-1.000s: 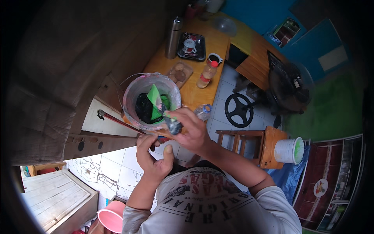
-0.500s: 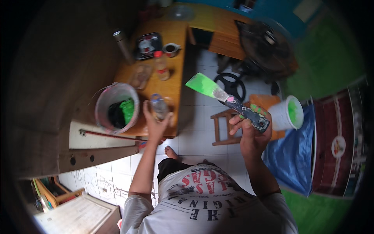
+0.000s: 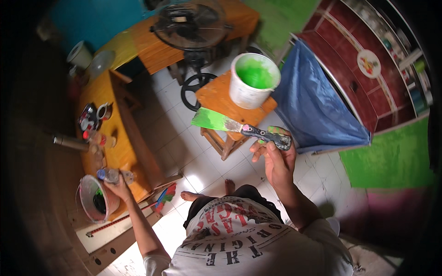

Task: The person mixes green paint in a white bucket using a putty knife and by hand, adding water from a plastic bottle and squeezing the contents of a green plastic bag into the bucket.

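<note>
My right hand is closed around the dark, paint-specked handle of a putty knife. Its wide blade is coated in bright green paint and points left. On the left, my left hand grips a clear plastic bottle with a blue cap, which lies across my view at the wooden table. Right beside that hand is a whitish bucket with something dark and green inside. Beyond the knife, a white bucket smeared inside with green paint stands on a wooden stool.
A long wooden table runs along the left, bearing a red-capped bottle, a cup and a metal flask. A fan stands at the back. A blue sheet covers part of a dark red cabinet on the right.
My view has swung right, so the table and bottle now appear farther left and the stool with its paint bucket nearer the middle. The putty knife stays in my right hand.
</note>
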A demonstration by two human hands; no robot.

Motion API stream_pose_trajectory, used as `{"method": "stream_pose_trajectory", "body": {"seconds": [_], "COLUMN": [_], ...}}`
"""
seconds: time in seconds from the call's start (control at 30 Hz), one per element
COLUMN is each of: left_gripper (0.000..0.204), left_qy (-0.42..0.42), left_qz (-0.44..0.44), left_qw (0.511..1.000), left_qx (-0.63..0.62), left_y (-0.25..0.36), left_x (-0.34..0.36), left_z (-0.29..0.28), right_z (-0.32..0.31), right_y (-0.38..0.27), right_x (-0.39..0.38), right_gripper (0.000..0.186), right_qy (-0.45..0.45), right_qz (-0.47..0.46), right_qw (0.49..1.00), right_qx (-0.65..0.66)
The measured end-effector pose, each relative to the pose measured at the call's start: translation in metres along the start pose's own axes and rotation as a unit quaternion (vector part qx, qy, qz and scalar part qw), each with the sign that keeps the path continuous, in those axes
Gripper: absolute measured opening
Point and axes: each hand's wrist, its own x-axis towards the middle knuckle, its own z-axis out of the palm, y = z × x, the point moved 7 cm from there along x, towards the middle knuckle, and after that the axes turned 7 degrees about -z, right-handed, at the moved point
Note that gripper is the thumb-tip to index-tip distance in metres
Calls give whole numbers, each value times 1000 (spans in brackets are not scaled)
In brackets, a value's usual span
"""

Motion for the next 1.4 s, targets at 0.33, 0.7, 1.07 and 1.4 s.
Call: {"method": "stream_pose_trajectory", "body": {"seconds": [0.33,0.7,1.07,1.4], "left_gripper": [56,62,65,73], "left_qy": [-141,-510,-694,-709], "left_qz": [64,-22,120,149], "left_qw": [987,858,702,662], "left_qx": [-36,-55,104,190], "left_y": [180,309,373,394], "left_x": [-40,-89,-97,-103], "left_z": [112,319,442,472], "right_z": [-135,-157,-152,-190], "right_y": [-33,-49,-51,-19], "right_x": [18,87,154,209], "right_gripper": [34,37,35,35], "right_qy": [135,194,168,132], "right_qz": [-41,-90,-105,-54], "right_qw": [990,974,974,987], "right_qx": [4,-79,-108,-74]}}
